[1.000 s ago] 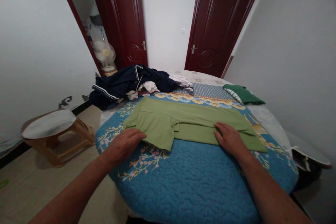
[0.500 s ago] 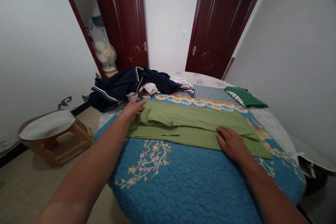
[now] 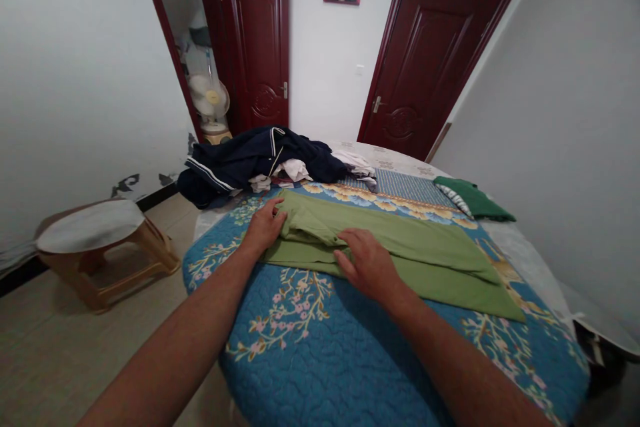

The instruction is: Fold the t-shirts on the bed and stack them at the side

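Head view, green trousers [image 3: 425, 247]: laid lengthwise across the blue quilted mat [image 3: 320, 360]; doubled along the length, rumpled between the hands, flatter toward the right end.
Left hand [image 3: 265, 227]: set at the left end of the trousers, fingers curled against the fabric; cannot tell whether pinching or only resting.
Right hand [image 3: 369, 263]: open, thumb apart from fingers, touching the fabric beside the rumpled part.
Hand placement: judged as steadying the left end and controlling loose layers.
Mat placement: over the white patterned tablecloth [image 3: 387, 155], probably for a broad, soft surface beneath the trousers.
Navy garment [image 3: 240, 160]: heaped at the far left with white-striped trim, partly over pale crumpled cloths [image 3: 293, 170]; apparently set back for working room.
Green cloth item [image 3: 480, 200]: at the far right, well apart from both hands; exact kind not determinable.
Containers: none identifiable near the hands.
Doorway, left rear: holding a white electric fan [image 3: 210, 97]; further contents too small to identify.
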The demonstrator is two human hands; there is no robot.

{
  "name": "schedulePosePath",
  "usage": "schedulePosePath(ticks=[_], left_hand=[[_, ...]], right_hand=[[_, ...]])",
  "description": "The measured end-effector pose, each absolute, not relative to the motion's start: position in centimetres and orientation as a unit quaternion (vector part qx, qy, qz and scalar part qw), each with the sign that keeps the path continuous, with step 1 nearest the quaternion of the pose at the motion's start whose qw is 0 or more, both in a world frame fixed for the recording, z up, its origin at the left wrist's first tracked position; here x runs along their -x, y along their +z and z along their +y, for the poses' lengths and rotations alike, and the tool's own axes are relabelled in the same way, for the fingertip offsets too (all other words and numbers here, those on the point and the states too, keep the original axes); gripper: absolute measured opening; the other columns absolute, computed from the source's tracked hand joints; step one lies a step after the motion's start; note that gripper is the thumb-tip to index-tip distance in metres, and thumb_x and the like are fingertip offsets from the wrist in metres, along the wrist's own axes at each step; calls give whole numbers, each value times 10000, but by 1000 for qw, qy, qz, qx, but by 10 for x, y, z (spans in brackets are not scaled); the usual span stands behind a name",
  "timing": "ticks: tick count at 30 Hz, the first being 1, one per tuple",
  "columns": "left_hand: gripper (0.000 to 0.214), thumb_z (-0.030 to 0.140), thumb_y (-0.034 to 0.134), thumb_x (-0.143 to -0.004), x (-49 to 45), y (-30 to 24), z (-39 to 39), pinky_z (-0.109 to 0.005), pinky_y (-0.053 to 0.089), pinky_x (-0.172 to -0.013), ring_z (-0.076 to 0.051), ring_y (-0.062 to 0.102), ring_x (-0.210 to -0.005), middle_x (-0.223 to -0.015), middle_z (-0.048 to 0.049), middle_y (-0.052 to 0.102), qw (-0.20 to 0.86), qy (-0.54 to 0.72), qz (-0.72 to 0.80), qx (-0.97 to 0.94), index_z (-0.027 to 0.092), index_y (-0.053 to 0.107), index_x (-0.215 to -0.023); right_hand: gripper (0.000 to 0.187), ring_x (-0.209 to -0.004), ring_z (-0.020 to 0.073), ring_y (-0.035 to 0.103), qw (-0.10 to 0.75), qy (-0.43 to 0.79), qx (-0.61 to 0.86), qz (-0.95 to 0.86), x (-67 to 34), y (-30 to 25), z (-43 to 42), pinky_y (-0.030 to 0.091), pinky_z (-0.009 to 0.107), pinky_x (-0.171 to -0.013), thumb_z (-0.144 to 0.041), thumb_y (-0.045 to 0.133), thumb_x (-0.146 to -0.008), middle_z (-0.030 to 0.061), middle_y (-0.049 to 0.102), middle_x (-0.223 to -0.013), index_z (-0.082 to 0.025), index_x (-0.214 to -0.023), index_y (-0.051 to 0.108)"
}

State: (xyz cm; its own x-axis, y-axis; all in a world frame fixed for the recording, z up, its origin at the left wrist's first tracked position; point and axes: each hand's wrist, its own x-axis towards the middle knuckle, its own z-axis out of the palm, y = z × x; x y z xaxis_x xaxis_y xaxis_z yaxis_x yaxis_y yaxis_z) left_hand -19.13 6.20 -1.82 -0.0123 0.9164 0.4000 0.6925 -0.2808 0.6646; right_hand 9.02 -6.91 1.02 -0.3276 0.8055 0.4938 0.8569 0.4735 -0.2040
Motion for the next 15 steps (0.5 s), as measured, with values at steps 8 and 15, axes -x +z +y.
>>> schedulePosePath(ticks=[8, 15], left_hand=[[455, 326, 570, -960, 192, -23, 59, -356, 525, -951, -239, 692, -954, -1051, -76, 744, 143, 411, 584, -685, 221, 662, -1393], [366, 313, 573, -952, 194, -21, 65, -350, 522, -915, -243, 694, -935, -999, -75, 755, 156, 389, 624, -660, 205, 713, -1273]], right_hand=[[205, -932, 229, 639, 251, 0, 636, -730, -37, -10, -1, 459, 310, -833, -321, 505, -1051, 114, 715, -1005, -210, -1020, 674], [271, -824, 244, 665, 386, 149, 719, -558, -92, -26, 28, 474, 324, -768, -304, 446, -959, 108, 726, -878, -193, -882, 681]])
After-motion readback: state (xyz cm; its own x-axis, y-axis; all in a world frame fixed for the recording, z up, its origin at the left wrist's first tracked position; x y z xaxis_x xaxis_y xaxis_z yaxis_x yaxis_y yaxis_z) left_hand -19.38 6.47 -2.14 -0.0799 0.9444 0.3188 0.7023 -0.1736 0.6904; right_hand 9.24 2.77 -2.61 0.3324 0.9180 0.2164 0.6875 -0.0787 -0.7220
